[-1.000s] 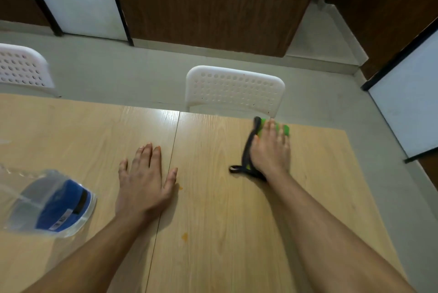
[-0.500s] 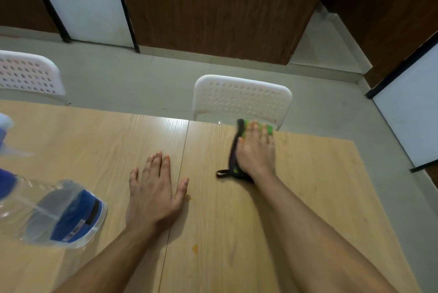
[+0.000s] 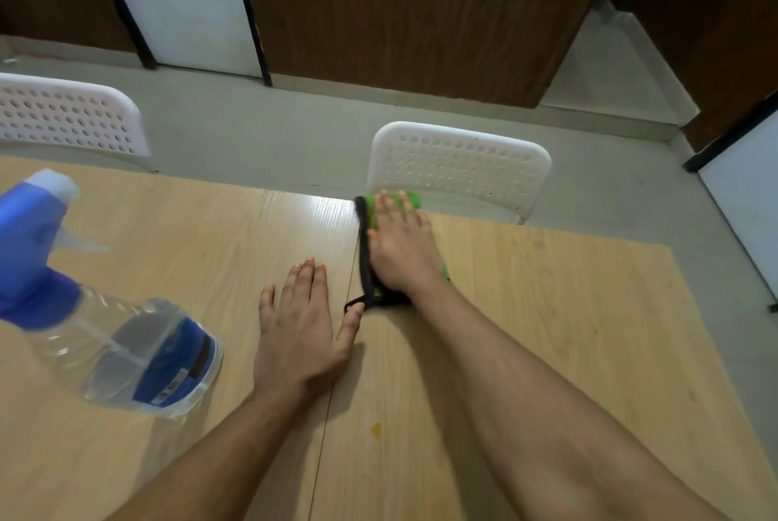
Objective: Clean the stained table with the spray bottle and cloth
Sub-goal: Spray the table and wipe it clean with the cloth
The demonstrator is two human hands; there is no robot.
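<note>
My right hand [image 3: 400, 244] presses flat on a green cloth [image 3: 371, 212] with a black edge, at the far edge of the light wooden table [image 3: 568, 331], by the seam between its two panels. My left hand [image 3: 301, 329] rests flat on the table left of the seam, fingers spread, its thumb next to the cloth's black loop. A clear spray bottle [image 3: 126, 343] with a blue head and blue label stands on the table at the left, apart from both hands. A small orange stain [image 3: 376, 429] lies near the seam between my forearms.
Two white perforated plastic chairs stand behind the table, one [image 3: 459, 168] just past the cloth, the other [image 3: 67, 116] at the far left. Beyond them are grey floor, brown wall panels and white panels. The table's right edge runs diagonally at the right.
My right hand has slid the cloth leftward along the far edge toward the seam. My left hand stays flat in place. The view shifted, showing more of the bottle.
</note>
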